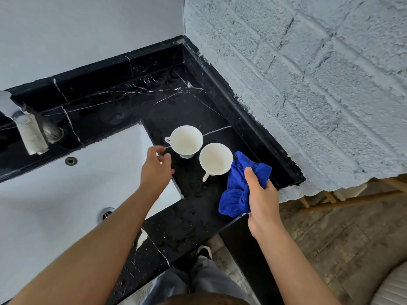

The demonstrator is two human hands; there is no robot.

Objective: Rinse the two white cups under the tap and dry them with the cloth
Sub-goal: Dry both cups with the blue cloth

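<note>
Two white cups stand upright side by side on the black marble counter, right of the sink. The far cup has its handle pointing left; the near cup has its handle pointing toward me. My left hand hovers just left of the far cup, fingers loosely apart, holding nothing, close to its handle. My right hand grips a bunched blue cloth, which touches the near cup's right side. The chrome tap stands at the far left; no water runs from it.
A white sink with a drain fills the left. A pale painted brick wall borders the counter on the right. Water drops speckle the counter's front part. Wooden furniture legs and the floor lie to the right.
</note>
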